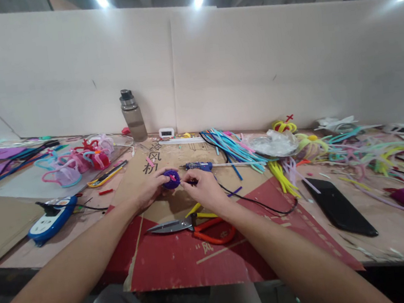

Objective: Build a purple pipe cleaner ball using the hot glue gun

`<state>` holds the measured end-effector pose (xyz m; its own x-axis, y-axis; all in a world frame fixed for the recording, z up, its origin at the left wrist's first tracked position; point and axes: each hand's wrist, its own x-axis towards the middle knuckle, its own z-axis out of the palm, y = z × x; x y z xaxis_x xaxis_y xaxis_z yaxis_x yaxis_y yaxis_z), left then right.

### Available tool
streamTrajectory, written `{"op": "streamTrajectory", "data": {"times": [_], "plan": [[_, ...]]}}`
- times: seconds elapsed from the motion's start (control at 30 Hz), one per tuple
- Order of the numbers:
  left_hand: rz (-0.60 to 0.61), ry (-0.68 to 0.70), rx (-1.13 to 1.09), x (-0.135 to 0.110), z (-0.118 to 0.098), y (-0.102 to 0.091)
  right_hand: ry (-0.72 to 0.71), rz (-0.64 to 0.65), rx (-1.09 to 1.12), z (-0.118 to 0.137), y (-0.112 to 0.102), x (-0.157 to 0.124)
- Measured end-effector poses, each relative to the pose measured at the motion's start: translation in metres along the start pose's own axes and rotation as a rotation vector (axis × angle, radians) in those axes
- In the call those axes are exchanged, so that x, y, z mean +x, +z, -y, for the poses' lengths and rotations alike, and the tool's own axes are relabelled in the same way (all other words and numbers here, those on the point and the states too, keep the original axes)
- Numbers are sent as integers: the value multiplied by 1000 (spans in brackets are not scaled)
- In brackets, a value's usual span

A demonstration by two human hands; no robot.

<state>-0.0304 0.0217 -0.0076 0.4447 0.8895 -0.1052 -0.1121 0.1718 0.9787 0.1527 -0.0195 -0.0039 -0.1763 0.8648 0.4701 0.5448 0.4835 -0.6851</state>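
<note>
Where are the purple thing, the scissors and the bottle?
Purple thing (171, 184): head view, on its lower front.
Scissors (186, 224): head view, on the blades beside the joint.
Bottle (135, 122): head view, on its body.

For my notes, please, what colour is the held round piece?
The round piece is mostly purple; head view.

You can pass low over the bare red cardboard (168, 271) on your side of the scissors (189, 223). Just beyond your right hand (205, 186), the glue gun (200, 165) blocks you; rightward, a black cord (246, 198) (thin, but snaggable) crosses.
</note>
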Motion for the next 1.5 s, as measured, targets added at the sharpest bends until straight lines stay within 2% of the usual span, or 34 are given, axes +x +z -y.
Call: {"op": "streamTrajectory", "data": {"times": [0.23, 0.4, 0.73, 1.13, 1.5], "plan": [[43, 18, 50, 3, 4, -4, 25, -14, 56, -6, 2, -1], [38, 11, 85, 4, 3, -4, -28, -7, 85, -9, 3, -2], [50, -57, 167, -3, -4, 1, -74, 15, 2, -6, -1, -2], [62, -101, 219, -6, -9, 4, -92, -5, 4, -10, 0, -7], [115, -64, 229, 1, 3, -8, -88, -17, 29, -14, 7, -14]]}}
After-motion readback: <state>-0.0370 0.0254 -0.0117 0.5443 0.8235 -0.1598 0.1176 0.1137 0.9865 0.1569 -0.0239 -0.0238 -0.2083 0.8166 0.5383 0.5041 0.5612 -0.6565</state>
